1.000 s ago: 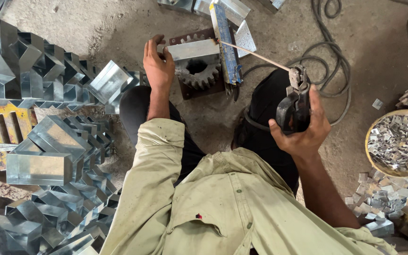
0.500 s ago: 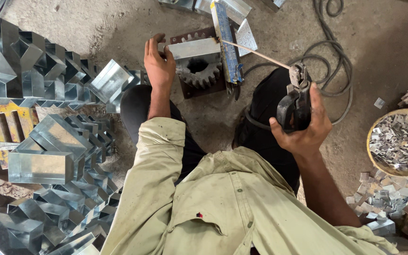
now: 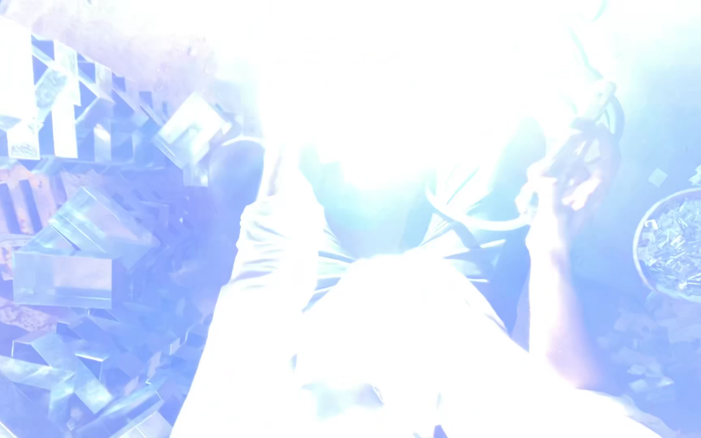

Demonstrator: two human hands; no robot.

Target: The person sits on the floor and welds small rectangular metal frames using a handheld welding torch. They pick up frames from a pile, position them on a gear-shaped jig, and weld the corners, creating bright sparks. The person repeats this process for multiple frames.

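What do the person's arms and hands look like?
Bright glare washes out most of the picture. The left arm's long, loose, creased fabric sleeve looks pale. The right forearm is bare; the right hand seems gloveless. The left hand is lost in the glare.

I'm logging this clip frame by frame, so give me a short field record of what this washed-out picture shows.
Light: a white-blue glare fills the upper middle and hides what lies there
Left hand: lost in the glare
Right hand: raised, closed on a dark tool handle
Left side: stacked folded sheet-metal pieces
Right side: round bowl of small metal scraps
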